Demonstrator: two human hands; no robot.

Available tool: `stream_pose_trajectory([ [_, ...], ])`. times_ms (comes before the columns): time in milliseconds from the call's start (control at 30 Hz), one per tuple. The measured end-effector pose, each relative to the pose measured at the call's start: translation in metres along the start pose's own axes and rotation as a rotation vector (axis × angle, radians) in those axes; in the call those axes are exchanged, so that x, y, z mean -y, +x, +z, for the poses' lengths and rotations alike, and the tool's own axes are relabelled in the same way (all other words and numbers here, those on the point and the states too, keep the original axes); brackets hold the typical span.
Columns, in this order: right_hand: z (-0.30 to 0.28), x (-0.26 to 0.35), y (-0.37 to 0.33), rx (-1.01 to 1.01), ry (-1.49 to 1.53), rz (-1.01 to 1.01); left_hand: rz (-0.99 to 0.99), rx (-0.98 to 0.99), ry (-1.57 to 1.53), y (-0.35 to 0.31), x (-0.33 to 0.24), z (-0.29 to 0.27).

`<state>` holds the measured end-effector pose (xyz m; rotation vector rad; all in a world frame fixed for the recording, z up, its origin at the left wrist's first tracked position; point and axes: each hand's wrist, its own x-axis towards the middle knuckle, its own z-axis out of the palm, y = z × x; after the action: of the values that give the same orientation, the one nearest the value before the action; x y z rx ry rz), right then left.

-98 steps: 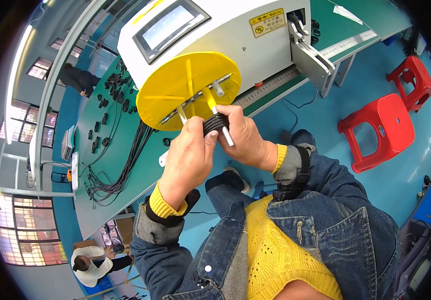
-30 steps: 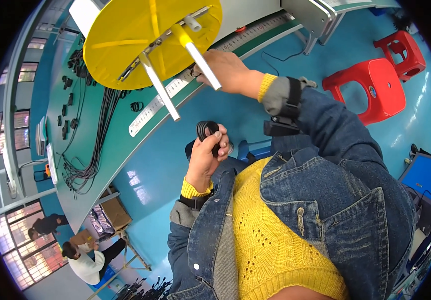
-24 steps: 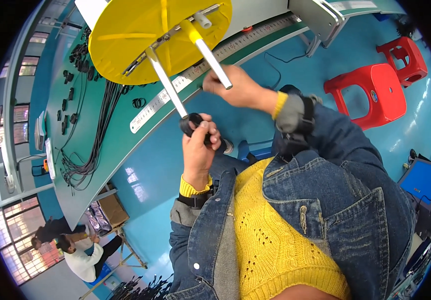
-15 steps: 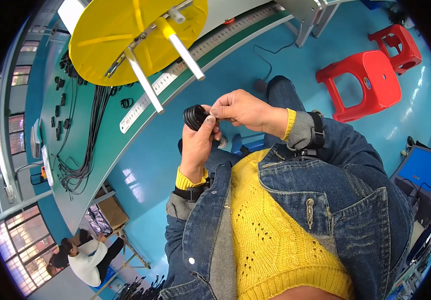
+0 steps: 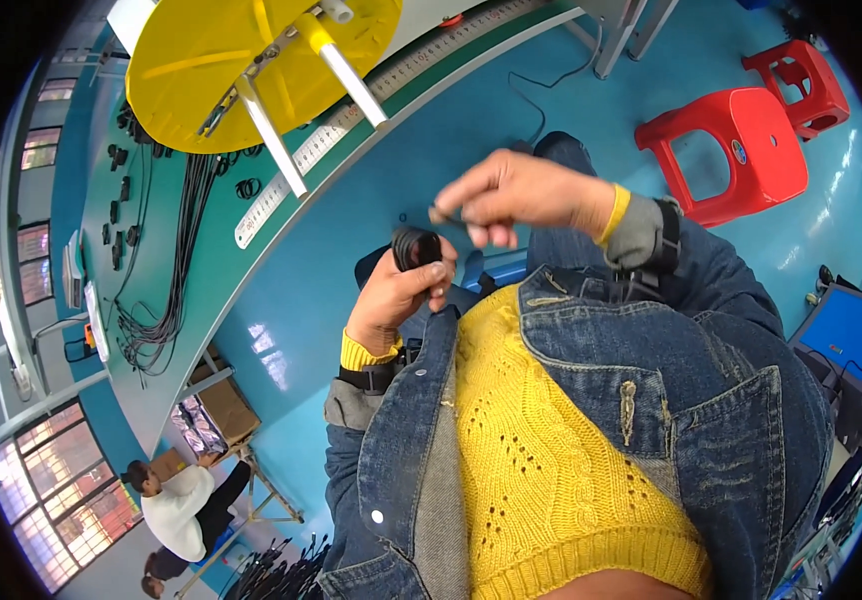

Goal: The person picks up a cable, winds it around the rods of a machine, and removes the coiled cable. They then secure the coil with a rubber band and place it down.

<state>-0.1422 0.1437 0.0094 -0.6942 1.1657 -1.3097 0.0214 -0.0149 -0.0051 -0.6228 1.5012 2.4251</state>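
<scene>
A small coil of black cable [image 5: 416, 248] is held in my left hand [image 5: 391, 290], its thumb pressed across the loops and its fingers wrapped round them. To the right and a little higher, apart from the coil, is my right hand [image 5: 526, 195]. Its fingers are bent together and smeared by motion. A dark, blurred bit shows between the fingertips, too unclear to name. Above the hands, at the table edge, stands a yellow round disc [image 5: 176, 100] with metal posts sticking out toward me.
Along the green table [image 5: 176, 305] lie a bundle of black cables [image 5: 186, 250], a long steel ruler [image 5: 276, 205] and small black parts. Red stools [image 5: 751, 150] stand at right. At lower left a person in white [image 5: 179, 512] sits near a cardboard box [image 5: 226, 410].
My right hand has parted from the coil and moved right and slightly up. My left hand, still holding the coil, has shifted slightly right and down. The view has tilted a little.
</scene>
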Motion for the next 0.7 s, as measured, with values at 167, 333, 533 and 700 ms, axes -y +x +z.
stream_pose_trajectory([
  [167,0.006,0.022,0.006,0.016,-0.385,0.016,-0.177,0.173,-0.098,-0.001,-0.005,0.010],
  [333,0.015,-0.002,0.027,0.129,-0.860,-0.471,-0.194,0.144,0.066,0.004,-0.005,0.017],
  [533,0.005,-0.044,0.037,-0.020,0.333,0.152,0.050,-0.048,0.024,-0.005,-0.010,0.009],
  [700,0.026,0.004,0.030,-0.231,-0.278,-0.014,0.094,-0.020,0.234,0.001,-0.004,0.003],
])
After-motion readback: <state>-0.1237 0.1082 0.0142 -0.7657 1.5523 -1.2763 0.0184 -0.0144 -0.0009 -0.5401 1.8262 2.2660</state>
